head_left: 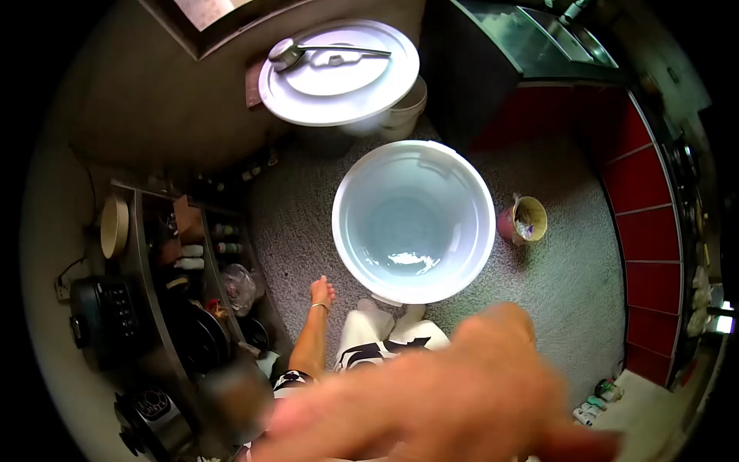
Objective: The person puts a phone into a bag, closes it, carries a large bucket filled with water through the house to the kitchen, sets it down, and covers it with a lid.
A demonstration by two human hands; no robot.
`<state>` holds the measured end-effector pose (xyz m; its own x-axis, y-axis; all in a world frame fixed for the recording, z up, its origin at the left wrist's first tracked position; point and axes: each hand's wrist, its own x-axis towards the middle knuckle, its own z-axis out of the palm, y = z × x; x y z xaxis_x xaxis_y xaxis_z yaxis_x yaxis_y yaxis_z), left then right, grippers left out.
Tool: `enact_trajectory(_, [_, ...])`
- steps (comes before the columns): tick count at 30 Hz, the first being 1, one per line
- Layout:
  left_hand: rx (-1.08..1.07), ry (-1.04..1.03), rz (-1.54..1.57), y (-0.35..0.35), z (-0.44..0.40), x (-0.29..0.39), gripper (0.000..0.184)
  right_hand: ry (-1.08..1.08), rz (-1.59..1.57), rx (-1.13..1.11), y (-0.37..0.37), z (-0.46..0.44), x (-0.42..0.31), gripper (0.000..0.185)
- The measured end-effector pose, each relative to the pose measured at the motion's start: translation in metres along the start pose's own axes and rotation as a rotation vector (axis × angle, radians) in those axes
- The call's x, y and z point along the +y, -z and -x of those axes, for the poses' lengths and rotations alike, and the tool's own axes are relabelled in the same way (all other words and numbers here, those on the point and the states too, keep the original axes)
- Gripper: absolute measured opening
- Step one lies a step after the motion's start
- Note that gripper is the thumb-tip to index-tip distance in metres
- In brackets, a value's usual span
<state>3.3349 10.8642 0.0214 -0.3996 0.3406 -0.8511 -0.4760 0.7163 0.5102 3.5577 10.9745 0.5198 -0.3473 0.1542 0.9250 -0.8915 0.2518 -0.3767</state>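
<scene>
A large white tub (350, 250) of clear liquid stands on the floor in front of the person's feet. Below and left of its rim hangs my left hand (322, 292), apart from the tub, with a thin bracelet at the wrist. Its fingers are curled and nothing shows in them. Very close to the camera, my right hand (454, 385) fills the lower middle, smeared by motion; its grip cannot be made out. Beyond the tub, a round white lid (339, 96) carries a metal ladle (285, 54) with its handle pointing right.
A small waste bin (533, 219) stands right of the tub, and a white bucket (404, 115) partly under the lid. Metal shelves (150, 269) with pans and packages line the left, beside a black appliance (108, 319). Red cabinets (647, 231) run along the right.
</scene>
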Motion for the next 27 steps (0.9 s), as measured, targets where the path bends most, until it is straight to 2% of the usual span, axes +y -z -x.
enact_trajectory(2, [0.101,0.017,0.159,-0.029,0.023,0.043,0.037,-0.475,0.324,-0.261,0.011,0.019,-0.01,0.053])
enact_trajectory(3, [0.008,-0.006,0.215,-0.032,0.019,0.063,0.041,-0.609,0.428,-0.31,0.021,0.039,-0.003,0.05])
enact_trajectory(4, [-0.116,-0.018,0.292,-0.036,0.014,0.086,0.045,-0.725,0.394,-0.293,0.037,0.069,0.011,0.046])
enact_trajectory(5, [-0.245,-0.016,0.37,-0.041,0.007,0.111,0.051,-0.938,0.379,-0.089,0.053,0.092,0.017,0.04])
enact_trajectory(7, [-0.424,-0.067,0.425,-0.058,-0.001,0.166,0.062,-1.154,0.434,0.31,0.089,0.137,0.037,0.035])
enact_trajectory(8, [-0.461,-0.126,0.427,-0.068,-0.005,0.195,0.066,-1.22,0.459,0.442,0.11,0.157,0.048,0.037])
enact_trajectory(10, [-0.543,-0.228,0.423,-0.086,-0.019,0.261,0.083,-1.295,0.295,0.889,0.148,0.192,0.074,0.055])
enact_trajectory(11, [-0.576,-0.281,0.425,-0.094,-0.026,0.294,0.091,-1.288,0.302,0.896,0.166,0.206,0.09,0.055])
enact_trajectory(13, [-0.621,-0.336,0.414,-0.109,-0.047,0.354,0.103,-1.171,0.173,1.368,0.201,0.231,0.129,0.075])
enact_trajectory(14, [-0.659,-0.372,0.401,-0.116,-0.063,0.382,0.107,-1.161,0.179,1.395,0.218,0.241,0.157,0.075])
enact_trajectory(15, [-0.687,-0.338,0.42,-0.123,-0.076,0.408,0.103,-1.118,0.235,1.496,0.239,0.25,0.18,0.082])
enact_trajectory(17, [-0.786,-0.428,0.371,-0.132,-0.086,0.446,0.09,-1.083,0.298,1.634,0.268,0.257,0.217,0.089])
enact_trajectory(19, [-0.792,-0.358,0.463,-0.14,-0.105,0.468,0.077,-1.02,0.333,1.874,0.289,0.255,0.256,0.079])
enact_trajectory(20, [-0.783,-0.338,0.445,-0.142,-0.128,0.474,0.072,-1.002,0.338,1.913,0.298,0.256,0.269,0.079])
enact_trajectory(22, [-0.699,-0.333,0.389,-0.146,-0.146,0.481,0.059,-0.809,0.256,1.84,0.316,0.262,0.288,0.065])
enact_trajectory(23, [-0.695,-0.362,0.35,-0.147,-0.144,0.484,0.055,-0.789,0.271,1.869,0.324,0.263,0.295,0.065])
enact_trajectory(25, [-0.652,-0.264,0.35,-0.152,-0.152,0.486,0.049,-0.715,0.303,1.951,0.335,0.273,0.306,0.063])
enact_trajectory(26, [-0.636,-0.294,0.301,-0.155,-0.16,0.483,0.047,-0.697,0.38,1.97,0.342,0.283,0.313,0.055])
enact_trajectory(27, [-0.609,-0.417,0.262,-0.156,-0.14,0.485,0.048,-0.684,0.392,1.988,0.34,0.285,0.311,0.055])
